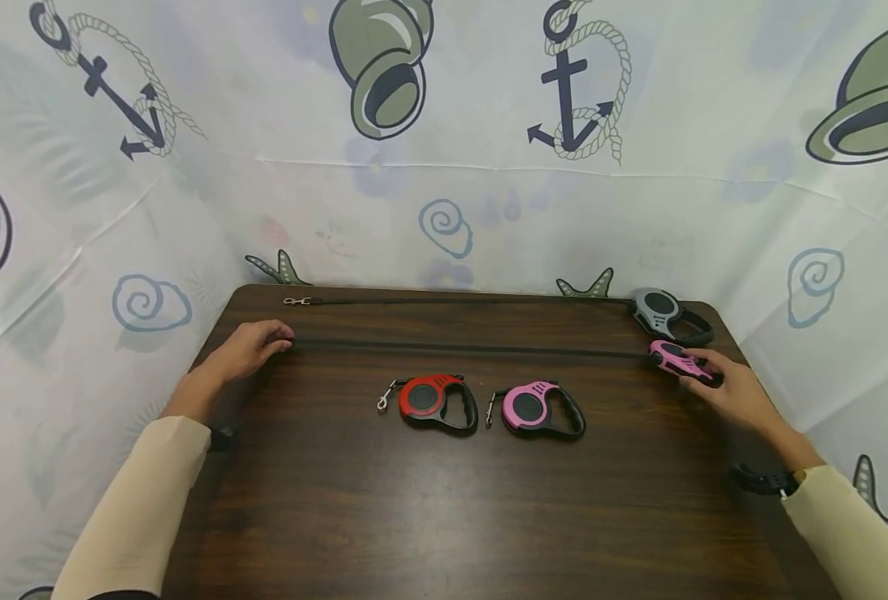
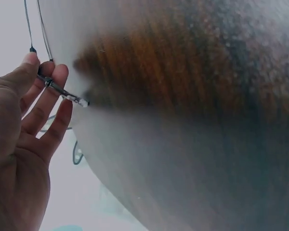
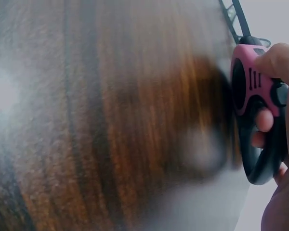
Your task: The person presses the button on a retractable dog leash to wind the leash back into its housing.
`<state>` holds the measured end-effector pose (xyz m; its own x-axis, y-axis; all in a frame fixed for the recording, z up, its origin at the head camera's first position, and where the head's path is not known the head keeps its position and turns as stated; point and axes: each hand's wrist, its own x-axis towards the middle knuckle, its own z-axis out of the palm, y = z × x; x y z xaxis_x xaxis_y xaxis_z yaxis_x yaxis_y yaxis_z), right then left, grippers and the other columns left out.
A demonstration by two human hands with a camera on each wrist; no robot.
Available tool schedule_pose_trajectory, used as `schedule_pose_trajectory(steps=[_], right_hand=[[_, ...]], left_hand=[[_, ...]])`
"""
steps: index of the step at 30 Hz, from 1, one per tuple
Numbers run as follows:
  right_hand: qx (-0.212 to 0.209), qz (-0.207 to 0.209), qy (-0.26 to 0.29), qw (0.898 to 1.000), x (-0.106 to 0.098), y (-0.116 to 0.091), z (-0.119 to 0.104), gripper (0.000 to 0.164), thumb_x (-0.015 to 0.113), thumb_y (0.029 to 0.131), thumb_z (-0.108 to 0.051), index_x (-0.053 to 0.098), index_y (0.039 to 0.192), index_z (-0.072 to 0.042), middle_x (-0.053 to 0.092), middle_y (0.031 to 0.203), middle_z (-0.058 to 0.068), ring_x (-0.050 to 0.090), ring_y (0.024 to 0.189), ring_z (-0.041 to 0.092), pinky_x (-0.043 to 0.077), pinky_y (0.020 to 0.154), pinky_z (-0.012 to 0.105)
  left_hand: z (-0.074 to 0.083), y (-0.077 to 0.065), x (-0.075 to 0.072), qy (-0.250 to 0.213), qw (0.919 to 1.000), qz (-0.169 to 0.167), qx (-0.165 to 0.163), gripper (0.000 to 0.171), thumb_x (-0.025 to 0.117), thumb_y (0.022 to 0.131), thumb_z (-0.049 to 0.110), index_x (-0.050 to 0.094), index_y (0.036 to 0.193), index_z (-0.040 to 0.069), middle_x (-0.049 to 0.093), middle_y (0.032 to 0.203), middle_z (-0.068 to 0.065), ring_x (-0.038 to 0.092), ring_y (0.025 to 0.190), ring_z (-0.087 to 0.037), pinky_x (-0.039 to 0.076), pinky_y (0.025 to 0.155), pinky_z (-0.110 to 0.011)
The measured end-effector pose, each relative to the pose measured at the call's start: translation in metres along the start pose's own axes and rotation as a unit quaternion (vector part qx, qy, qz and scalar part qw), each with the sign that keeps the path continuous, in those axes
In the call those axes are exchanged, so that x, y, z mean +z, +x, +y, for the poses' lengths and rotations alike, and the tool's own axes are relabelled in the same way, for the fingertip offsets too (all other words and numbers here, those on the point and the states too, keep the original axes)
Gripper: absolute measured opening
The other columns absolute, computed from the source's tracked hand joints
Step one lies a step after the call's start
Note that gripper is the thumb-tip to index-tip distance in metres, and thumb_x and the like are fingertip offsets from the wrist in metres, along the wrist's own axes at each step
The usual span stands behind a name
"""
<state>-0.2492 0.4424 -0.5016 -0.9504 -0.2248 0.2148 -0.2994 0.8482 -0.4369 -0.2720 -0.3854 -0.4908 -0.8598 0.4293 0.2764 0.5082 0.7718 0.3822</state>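
Note:
At the table's right side my right hand (image 1: 736, 396) grips the black handle of a pink retractable dog leash (image 1: 676, 360). In the right wrist view, fingers curl through the loop of its handle (image 3: 260, 163). A black strap (image 1: 474, 347) runs taut from this leash leftward across the table to my left hand (image 1: 241, 352). There the thumb and fingers pinch the strap's end, and the left wrist view shows its metal clip (image 2: 67, 94) lying across the fingers. The head view hides that clip behind the hand.
Behind the strap lies a grey retractable leash (image 1: 657, 310), its cord (image 1: 451, 301) drawn out to a clip (image 1: 297, 301) at the far left. A red leash (image 1: 423, 398) and another pink leash (image 1: 526, 408) lie mid-table (image 1: 413, 517). Patterned cloth (image 1: 489, 117) surrounds the table.

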Motion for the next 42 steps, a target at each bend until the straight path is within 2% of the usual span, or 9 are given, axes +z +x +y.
schedule_pose_trajectory(steps=[3,8,14,21,23,28,30,38,42], right_hand=[[0.019,0.022,0.019,0.999,-0.003,0.000,-0.002,0.051,0.080,0.096,-0.025,0.064,0.140,-0.004,0.064,0.097,0.020,0.052,0.080,0.024,0.036,0.063,0.029],[0.025,0.049,0.053,0.997,-0.007,0.001,-0.005,0.049,0.081,0.095,-0.021,0.065,0.139,-0.004,0.062,0.095,0.016,0.045,0.079,0.012,0.034,0.066,0.026],[0.025,0.059,0.071,0.995,-0.014,0.003,-0.003,0.044,0.081,0.096,-0.021,0.068,0.135,-0.004,0.067,0.106,0.020,0.045,0.086,0.009,0.033,0.071,0.024],[0.060,0.044,0.110,0.991,-0.024,0.002,-0.001,0.044,0.077,0.099,-0.026,0.068,0.136,-0.003,0.064,0.128,0.028,0.047,0.097,0.004,0.035,0.079,0.019],[0.071,0.040,0.116,0.990,-0.027,0.001,0.000,0.044,0.076,0.100,-0.028,0.068,0.136,-0.003,0.065,0.129,0.022,0.047,0.101,0.000,0.036,0.082,0.020],[0.090,0.021,0.141,0.986,-0.035,0.001,0.002,0.043,0.072,0.103,-0.031,0.068,0.136,-0.003,0.066,0.115,-0.018,0.048,0.105,-0.004,0.035,0.086,0.031],[0.095,0.008,0.158,0.983,-0.038,0.001,0.003,0.042,0.070,0.104,-0.030,0.068,0.134,-0.001,0.063,0.108,-0.027,0.049,0.103,-0.001,0.035,0.085,0.031],[0.101,-0.023,0.202,0.974,-0.049,0.000,0.012,0.035,0.063,0.108,-0.023,0.069,0.131,0.002,0.068,0.102,-0.027,0.056,0.097,0.002,0.040,0.082,0.023],[0.100,-0.026,0.254,0.962,-0.053,-0.003,0.017,0.028,0.059,0.110,-0.017,0.072,0.130,-0.003,0.070,0.102,-0.024,0.059,0.092,0.006,0.047,0.078,0.022]], left_hand=[[0.002,0.001,-0.003,0.012,0.9998,-0.017,0.002,0.009,0.077,0.091,-0.005,0.072,0.098,-0.006,0.076,0.091,-0.016,0.074,0.083,-0.032,0.057,0.077,-0.052],[0.005,0.003,-0.007,0.019,0.9985,-0.050,-0.012,0.009,0.079,0.091,-0.001,0.074,0.098,-0.005,0.078,0.092,-0.015,0.075,0.086,-0.033,0.057,0.080,-0.053],[0.011,0.005,-0.010,0.023,0.9974,-0.062,-0.028,0.013,0.081,0.090,0.001,0.077,0.102,-0.005,0.079,0.094,-0.014,0.075,0.087,-0.031,0.058,0.076,-0.049],[0.019,0.005,-0.016,0.029,0.9982,-0.053,-0.006,0.017,0.085,0.088,0.004,0.079,0.102,-0.004,0.080,0.093,-0.013,0.077,0.084,-0.030,0.060,0.072,-0.044],[0.020,0.005,-0.016,0.032,0.9985,-0.044,-0.002,0.016,0.086,0.086,0.004,0.080,0.100,-0.003,0.080,0.092,-0.011,0.077,0.084,-0.029,0.060,0.071,-0.043],[0.021,0.001,-0.019,0.019,0.9992,-0.033,-0.006,0.015,0.088,0.084,0.001,0.082,0.097,0.001,0.081,0.090,-0.008,0.077,0.084,-0.030,0.059,0.068,-0.037],[0.020,0.000,-0.020,0.015,0.9994,-0.030,-0.007,0.015,0.088,0.083,0.000,0.083,0.097,0.002,0.081,0.089,-0.007,0.077,0.084,-0.029,0.058,0.068,-0.035],[0.021,-0.003,-0.022,-0.035,0.9990,0.004,-0.026,0.019,0.088,0.079,-0.005,0.082,0.095,0.004,0.079,0.084,-0.004,0.072,0.076,-0.015,0.053,0.067,-0.021],[0.023,-0.003,-0.023,-0.075,0.9961,0.010,-0.046,0.019,0.087,0.079,-0.006,0.082,0.095,0.005,0.079,0.085,-0.004,0.068,0.075,-0.005,0.050,0.067,-0.014]])
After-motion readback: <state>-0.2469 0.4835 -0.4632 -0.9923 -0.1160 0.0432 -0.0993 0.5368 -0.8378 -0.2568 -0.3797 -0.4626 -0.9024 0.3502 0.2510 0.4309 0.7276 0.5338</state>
